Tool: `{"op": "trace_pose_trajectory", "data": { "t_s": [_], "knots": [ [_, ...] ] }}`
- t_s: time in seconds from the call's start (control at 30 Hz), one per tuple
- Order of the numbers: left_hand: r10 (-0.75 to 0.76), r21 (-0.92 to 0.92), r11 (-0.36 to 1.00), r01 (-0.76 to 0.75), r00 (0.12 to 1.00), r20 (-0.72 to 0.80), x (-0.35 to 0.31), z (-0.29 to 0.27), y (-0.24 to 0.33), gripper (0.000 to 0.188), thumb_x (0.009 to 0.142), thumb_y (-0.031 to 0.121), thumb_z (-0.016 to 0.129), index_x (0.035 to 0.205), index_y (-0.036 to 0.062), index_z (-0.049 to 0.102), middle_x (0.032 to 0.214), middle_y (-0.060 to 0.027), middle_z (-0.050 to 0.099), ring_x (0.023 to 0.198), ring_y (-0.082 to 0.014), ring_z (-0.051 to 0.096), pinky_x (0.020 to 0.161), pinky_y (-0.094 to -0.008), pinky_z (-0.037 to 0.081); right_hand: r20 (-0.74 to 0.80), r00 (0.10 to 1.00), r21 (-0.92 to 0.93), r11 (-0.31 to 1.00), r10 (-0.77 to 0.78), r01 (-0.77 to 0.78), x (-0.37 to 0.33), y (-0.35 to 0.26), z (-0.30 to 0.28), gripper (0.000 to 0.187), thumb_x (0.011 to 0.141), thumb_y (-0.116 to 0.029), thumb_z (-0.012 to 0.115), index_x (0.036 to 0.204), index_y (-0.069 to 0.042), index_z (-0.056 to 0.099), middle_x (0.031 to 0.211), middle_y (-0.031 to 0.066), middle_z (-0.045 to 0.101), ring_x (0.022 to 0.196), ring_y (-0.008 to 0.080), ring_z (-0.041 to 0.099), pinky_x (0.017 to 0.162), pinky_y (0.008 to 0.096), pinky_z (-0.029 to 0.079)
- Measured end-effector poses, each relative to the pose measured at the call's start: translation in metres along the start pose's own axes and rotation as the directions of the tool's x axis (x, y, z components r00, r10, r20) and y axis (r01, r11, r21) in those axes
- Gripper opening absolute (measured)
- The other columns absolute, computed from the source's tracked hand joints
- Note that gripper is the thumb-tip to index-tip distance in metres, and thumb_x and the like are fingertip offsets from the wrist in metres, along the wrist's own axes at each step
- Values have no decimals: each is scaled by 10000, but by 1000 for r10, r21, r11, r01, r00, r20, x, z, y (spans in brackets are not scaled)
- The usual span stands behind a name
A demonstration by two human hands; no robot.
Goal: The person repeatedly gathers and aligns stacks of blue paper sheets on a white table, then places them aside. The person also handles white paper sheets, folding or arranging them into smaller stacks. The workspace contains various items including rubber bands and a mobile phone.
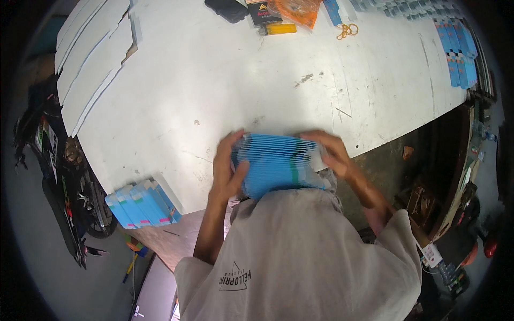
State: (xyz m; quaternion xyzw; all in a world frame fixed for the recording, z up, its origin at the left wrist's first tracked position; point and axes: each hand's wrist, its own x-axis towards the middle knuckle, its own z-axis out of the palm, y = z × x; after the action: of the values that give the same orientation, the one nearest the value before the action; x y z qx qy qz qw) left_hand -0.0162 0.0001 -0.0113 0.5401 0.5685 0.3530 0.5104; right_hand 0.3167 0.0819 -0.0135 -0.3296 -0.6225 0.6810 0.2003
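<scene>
A thick stack of thin blue cards (pixel 270 166) stands at the table's near edge, right in front of my shirt. Its pieces are fanned so that their pale edges show as stripes, and some clear plastic seems to wrap the ends. My left hand (pixel 227 166) grips the left end, with the thumb on the near side. At the other end my right hand (pixel 327 151) curls its fingers over the far corner, somewhat blurred. The underside of the stack is hidden.
On the white table (pixel 176 80) lie white sheets (pixel 96 53) at far left and blue bundles (pixel 143 203) at near left. Along the far side are a yellow lighter (pixel 279 29), rubber bands (pixel 348 31) and an orange plastic bag (pixel 300 10). More blue bundles (pixel 458 53) stand far right.
</scene>
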Motion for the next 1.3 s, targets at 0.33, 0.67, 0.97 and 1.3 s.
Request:
{"op": "trace_pose_trajectory", "data": {
  "t_s": [0.33,0.67,0.97,1.3],
  "knots": [
    [221,-77,968,-239,956,-193,-12,46,23,1317,832,762,602,1650,-73,-3,1708,-323,35,1573,-470,121,1271,-539,152,-405,911,203,964,-78,173,-4,-12,74,1285,820,-856,568,1648,29,140,1695,267,191,1564,400,214,1268,500,182],
    [109,-51,992,-118,982,-153,26,37,27,1290,862,762,546,1646,-72,-49,1717,-313,-51,1590,-476,51,1272,-570,126,-369,916,-31,987,-156,156,37,-17,44,1310,825,-932,433,1655,36,136,1719,251,143,1590,386,165,1284,512,157],
    [88,-87,991,-100,987,-136,0,33,17,1281,852,751,586,1659,-47,-9,1727,-312,29,1608,-437,78,1283,-548,117,-122,982,52,987,-147,154,18,-13,11,1143,931,-731,482,1651,72,103,1726,270,135,1603,386,147,1285,496,147],
    [176,-44,981,-191,957,-229,10,40,27,1149,956,750,418,1657,-58,-2,1731,-294,11,1608,-434,23,1284,-560,88,-481,843,50,953,-240,300,27,-6,58,954,1013,-716,378,1540,78,380,1608,299,367,1524,402,334,1244,507,267]
  ]
}}
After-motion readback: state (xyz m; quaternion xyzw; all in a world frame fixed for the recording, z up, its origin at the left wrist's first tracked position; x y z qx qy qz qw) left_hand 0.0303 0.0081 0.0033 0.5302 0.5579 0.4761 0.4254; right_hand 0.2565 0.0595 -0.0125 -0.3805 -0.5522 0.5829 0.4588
